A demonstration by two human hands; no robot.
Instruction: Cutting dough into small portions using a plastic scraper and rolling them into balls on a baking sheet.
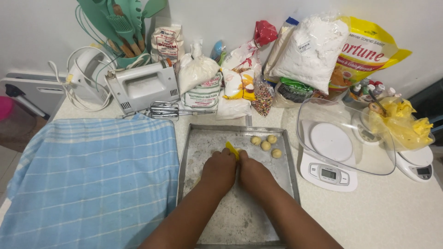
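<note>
Both my hands are over a floured metal baking tray [196, 152] on the counter. My left hand [219, 169] and my right hand [251, 173] are pressed side by side, fingers curled down. Between them they pinch a small yellow scraper [231, 149] whose tip sticks up past the knuckles. What lies under the fingers is hidden. Several small round dough balls [266, 145] sit in a cluster on the tray just beyond my right hand.
A blue checked cloth [92, 175] covers the counter on the left. A white scale with a clear bowl [344, 138] stands right of the tray, with a second scale [417, 163] under a yellow plastic bag. A hand mixer [143, 85], flour bags and utensils line the wall.
</note>
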